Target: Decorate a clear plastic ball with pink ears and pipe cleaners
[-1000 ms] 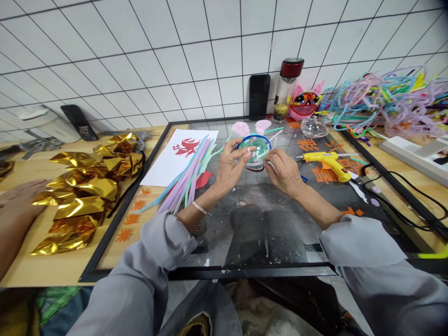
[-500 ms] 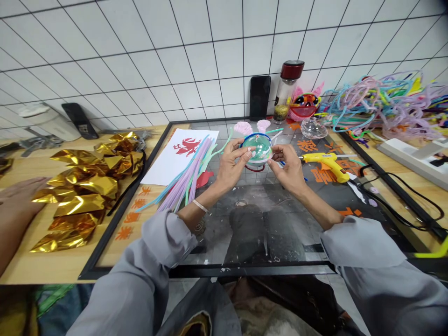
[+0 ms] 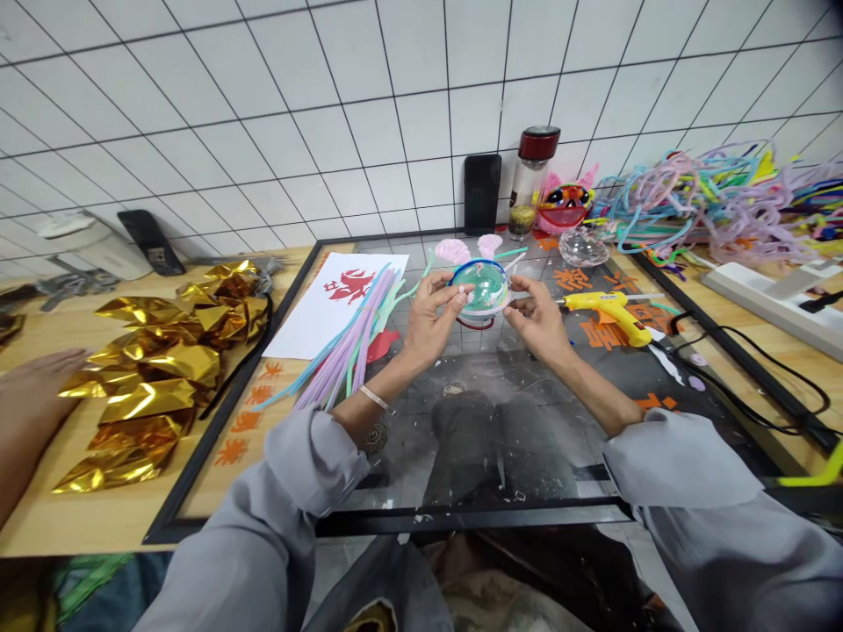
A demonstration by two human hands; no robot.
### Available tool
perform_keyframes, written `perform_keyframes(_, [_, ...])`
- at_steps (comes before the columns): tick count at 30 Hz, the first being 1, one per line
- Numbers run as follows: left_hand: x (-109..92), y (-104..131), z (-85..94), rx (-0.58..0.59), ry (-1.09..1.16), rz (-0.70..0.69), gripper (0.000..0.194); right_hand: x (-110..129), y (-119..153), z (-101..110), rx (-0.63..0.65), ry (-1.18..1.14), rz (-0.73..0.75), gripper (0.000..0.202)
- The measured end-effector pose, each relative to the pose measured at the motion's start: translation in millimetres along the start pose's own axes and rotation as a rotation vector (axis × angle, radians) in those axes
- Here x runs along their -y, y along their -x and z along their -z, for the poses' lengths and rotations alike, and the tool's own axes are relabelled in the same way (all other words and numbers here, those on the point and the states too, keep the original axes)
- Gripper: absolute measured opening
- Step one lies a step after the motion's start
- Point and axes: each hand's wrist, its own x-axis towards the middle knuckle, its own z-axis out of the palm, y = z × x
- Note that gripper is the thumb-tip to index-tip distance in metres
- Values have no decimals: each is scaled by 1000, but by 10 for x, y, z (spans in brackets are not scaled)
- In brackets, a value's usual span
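Observation:
A clear, bowl-like dome (image 3: 486,288) with a blue band along its far rim and a pale strip along its near edge is held up over the dark glass panel. My left hand (image 3: 429,320) grips its left side, thumb and fingers pinched at the rim. On the right side, my right hand (image 3: 538,318) pinches the edge of the dome. Just behind it lie two pink scalloped pieces (image 3: 452,251) and a green stem. A yellow glue gun (image 3: 612,309) rests to the right of my right hand.
Purple, blue and green fuzzy stems (image 3: 346,338) lie on white paper (image 3: 296,318) at left, near gold foil (image 3: 164,369) and another person's hand (image 3: 49,377). Behind stand a phone (image 3: 482,195), a bottle (image 3: 527,189) and a pink mask; tangled stems (image 3: 711,197) and a power strip (image 3: 777,298) are right.
The dome has tilted slightly and sits a little lower in view, still between both hands. The background has shifted slightly with the camera.

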Motion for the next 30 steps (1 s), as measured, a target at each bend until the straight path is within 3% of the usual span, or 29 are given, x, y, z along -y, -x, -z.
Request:
perform_keyframes(3, [-13,4,-1,-1,0,20,29,-9,-5,-31,65,-125,-103,53])
perform_keyframes(9, [13,-19,-1,-26,50,54,30,33,-47,-37,63,-273,-201,67])
perform_keyframes(22, [116,4,-7,-84,131,89,30,97,-16,-5,64,-279,-243,66])
perform_keyframes(30, [35,31,35,-74,82,28,26,108,9,55,67,-317,-255,51])
